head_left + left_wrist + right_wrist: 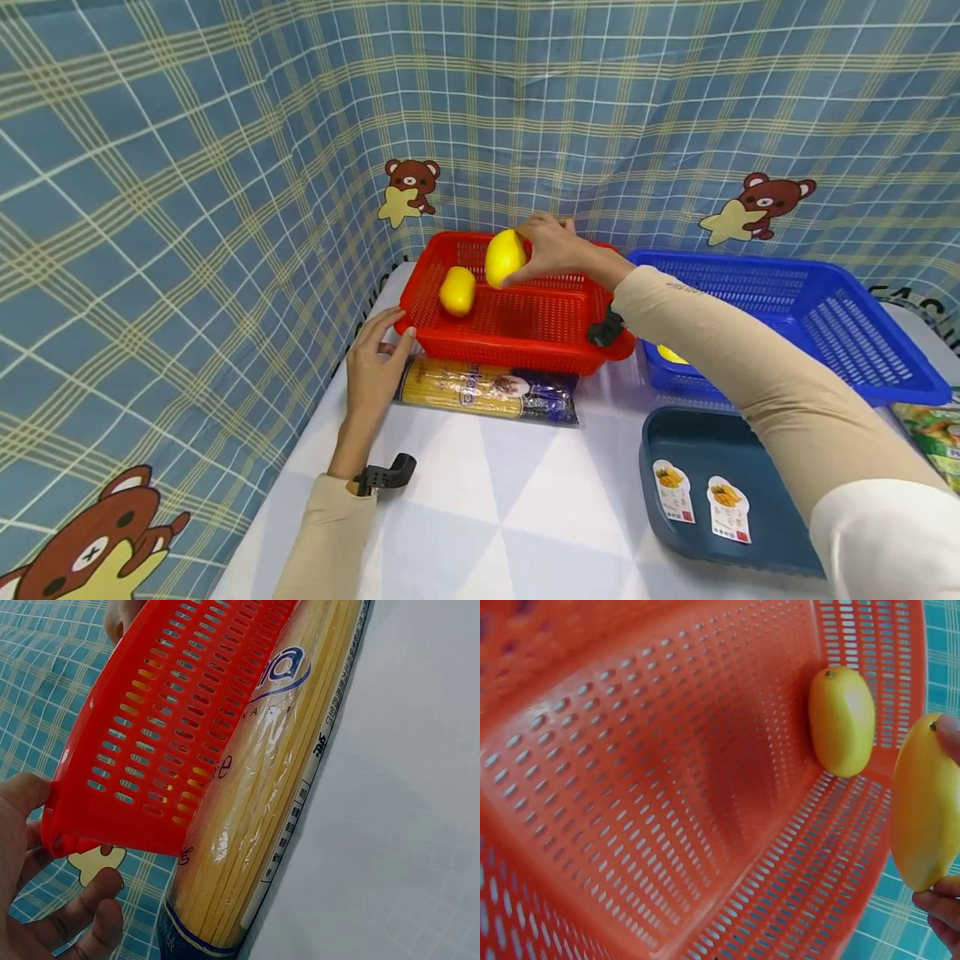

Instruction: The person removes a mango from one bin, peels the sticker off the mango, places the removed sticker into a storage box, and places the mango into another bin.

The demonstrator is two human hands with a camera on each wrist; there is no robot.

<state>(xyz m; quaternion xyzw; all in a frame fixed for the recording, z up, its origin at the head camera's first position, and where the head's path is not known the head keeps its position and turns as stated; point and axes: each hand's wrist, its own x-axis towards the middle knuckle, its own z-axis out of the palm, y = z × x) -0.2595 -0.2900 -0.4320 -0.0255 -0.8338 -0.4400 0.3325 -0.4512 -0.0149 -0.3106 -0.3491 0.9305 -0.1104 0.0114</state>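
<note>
Above the red basket [517, 346], my right hand [555, 246] holds a yellow mango [504, 258] between thumb and fingers. In the right wrist view, the fingertips are at both ends of this held mango [926, 802]. A second mango [457, 292] lies inside the basket near its left end. My left hand [375, 362] grips the basket's near left corner by the rim, with thumb and fingers on either side of it. Just in front of the basket lies a clear pack of spaghetti [465, 392], seen close up in the left wrist view.
To the right stands a blue basket [832, 333], with a yellow thing [671, 354] partly hidden by my right arm. A dark teal tray [705, 450] with two mango-picture labels sits nearer. A green packet [933, 433] is at the right edge. Plaid cloth hangs behind and left.
</note>
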